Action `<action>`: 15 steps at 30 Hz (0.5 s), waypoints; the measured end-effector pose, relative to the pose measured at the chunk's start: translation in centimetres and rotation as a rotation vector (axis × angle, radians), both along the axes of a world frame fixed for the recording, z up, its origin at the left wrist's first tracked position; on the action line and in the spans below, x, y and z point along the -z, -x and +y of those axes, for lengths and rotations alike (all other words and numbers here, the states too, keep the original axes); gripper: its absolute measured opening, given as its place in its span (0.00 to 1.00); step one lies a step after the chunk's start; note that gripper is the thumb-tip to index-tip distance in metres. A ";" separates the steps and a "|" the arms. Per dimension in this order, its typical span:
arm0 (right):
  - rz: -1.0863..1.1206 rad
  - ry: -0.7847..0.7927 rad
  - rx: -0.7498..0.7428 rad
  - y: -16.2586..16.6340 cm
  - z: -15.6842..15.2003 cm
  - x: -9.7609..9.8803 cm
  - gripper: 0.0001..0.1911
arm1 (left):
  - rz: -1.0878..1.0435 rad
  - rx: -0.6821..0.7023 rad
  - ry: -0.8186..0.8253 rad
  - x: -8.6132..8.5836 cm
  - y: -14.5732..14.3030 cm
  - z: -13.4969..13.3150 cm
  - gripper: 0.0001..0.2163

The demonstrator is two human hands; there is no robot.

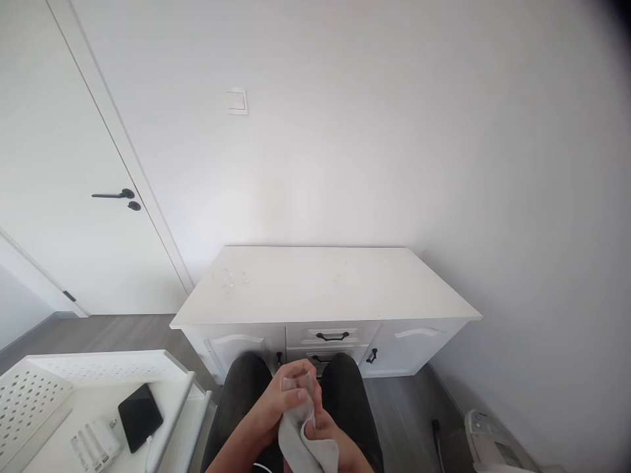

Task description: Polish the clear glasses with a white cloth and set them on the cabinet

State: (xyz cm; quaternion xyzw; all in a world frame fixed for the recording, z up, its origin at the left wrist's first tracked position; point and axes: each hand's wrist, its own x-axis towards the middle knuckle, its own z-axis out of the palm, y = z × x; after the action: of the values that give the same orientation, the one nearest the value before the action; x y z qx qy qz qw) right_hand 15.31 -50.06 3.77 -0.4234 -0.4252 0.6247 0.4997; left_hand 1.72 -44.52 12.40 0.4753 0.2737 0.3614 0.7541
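Observation:
Low in the head view, over my dark trousers (pixel 246 394), both hands hold a white cloth (pixel 308 443). My left hand (pixel 283 397) wraps over the cloth's upper end, fingers curled around it. My right hand (pixel 328 433) pinches the cloth from below and to the right, thumb pressed into the fabric. The cloth hangs down between them toward the frame's bottom edge. In front of me stands a white cabinet (pixel 320 286); its top carries a few wet-looking smudges (pixel 231 279) near the left rear.
The cabinet has drawers with black handles (pixel 332 337). At the lower left, a white perforated trolley tray (pixel 39 387) carries a black phone (pixel 139 416) on a cable and a white pack. A white door (pixel 64 164) with a black lever stands left. A white appliance (pixel 495 447) sits on the floor right.

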 end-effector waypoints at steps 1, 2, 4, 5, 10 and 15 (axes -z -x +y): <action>-0.029 -0.015 -0.034 0.5 0.1 -0.3 0.36 | 0.064 -0.065 -0.049 0.0 -0.2 -0.1 0.22; -0.088 -0.044 -0.026 0.8 0.4 -0.9 0.33 | 0.161 -0.168 -0.127 0.0 -0.3 -0.2 0.19; -0.275 -0.152 0.071 1.0 1.0 -2.4 0.26 | 0.368 -0.390 -0.304 -0.2 -0.3 -0.3 0.14; -0.353 -0.209 0.116 0.8 1.2 -3.2 0.23 | 0.433 -0.463 -0.368 -0.4 -0.1 -0.3 0.12; -0.089 -0.044 -0.298 -1.0 1.1 -5.5 0.26 | 0.148 -0.137 -0.263 -1.3 0.9 0.3 0.19; -0.119 -0.013 -0.214 -1.4 1.1 -6.5 0.26 | 0.104 -0.194 -0.177 -1.7 -0.2 -0.2 0.19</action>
State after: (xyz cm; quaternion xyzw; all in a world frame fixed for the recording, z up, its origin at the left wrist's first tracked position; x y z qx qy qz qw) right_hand 16.70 -48.94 10.24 -0.4087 -0.5009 0.6456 0.4065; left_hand 1.93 -44.71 14.07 0.5294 0.3239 0.4303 0.6555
